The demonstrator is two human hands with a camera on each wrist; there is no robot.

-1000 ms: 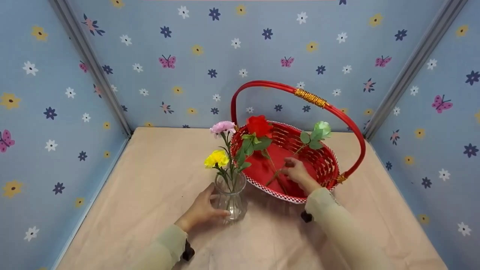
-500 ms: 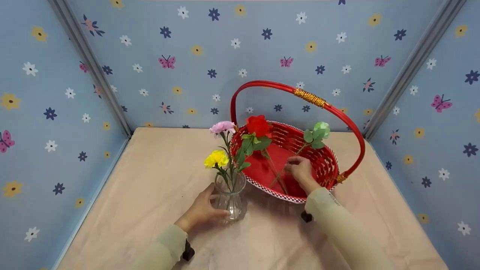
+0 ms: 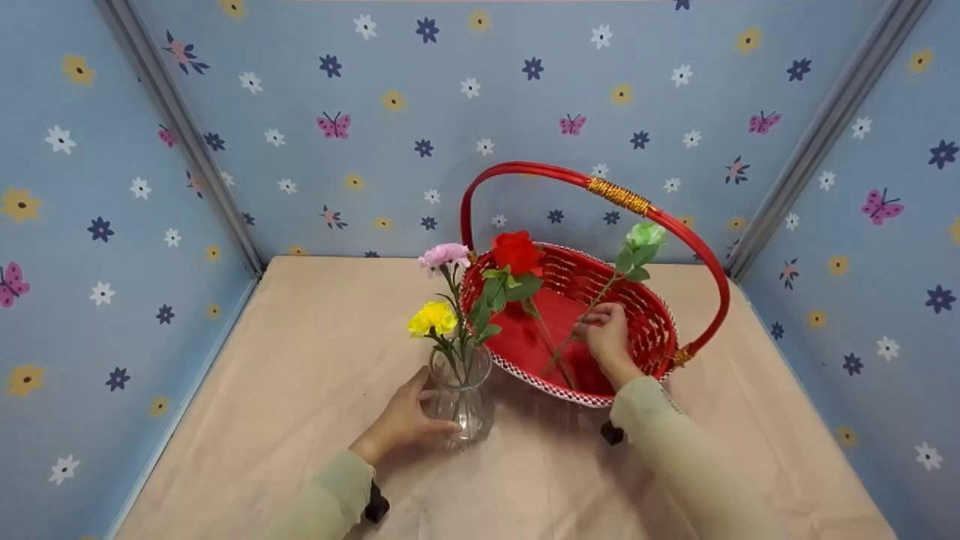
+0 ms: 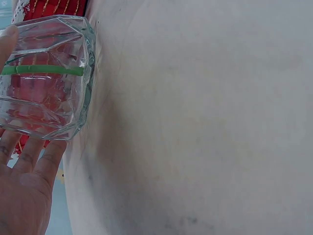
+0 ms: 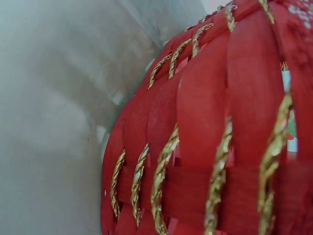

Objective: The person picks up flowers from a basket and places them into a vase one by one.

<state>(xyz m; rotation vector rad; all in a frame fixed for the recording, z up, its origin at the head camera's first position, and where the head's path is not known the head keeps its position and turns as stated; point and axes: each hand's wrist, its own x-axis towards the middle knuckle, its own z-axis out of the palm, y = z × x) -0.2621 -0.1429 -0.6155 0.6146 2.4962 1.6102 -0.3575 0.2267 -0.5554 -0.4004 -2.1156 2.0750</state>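
In the head view my left hand grips the side of a clear glass vase, which stands on the table. Out of the vase rise a pink carnation and a yellow carnation. The left wrist view shows a green stem through the glass, fingers and thumb on either side. Over the red basket, my right hand pinches the stem of a pale green rose, its bloom tilted up to the right. A red rose lies in the basket, its stem crossing the green one.
The basket's tall handle arches over it, wrapped in gold cord. Its woven wall fills much of the right wrist view, where the hand is hidden. Flower-patterned panels enclose the cloth-covered table at back and sides.
My right hand has shifted slightly right and up, now pinching the green rose's stem, and its bloom has lifted. The left hand and vase have stayed put.
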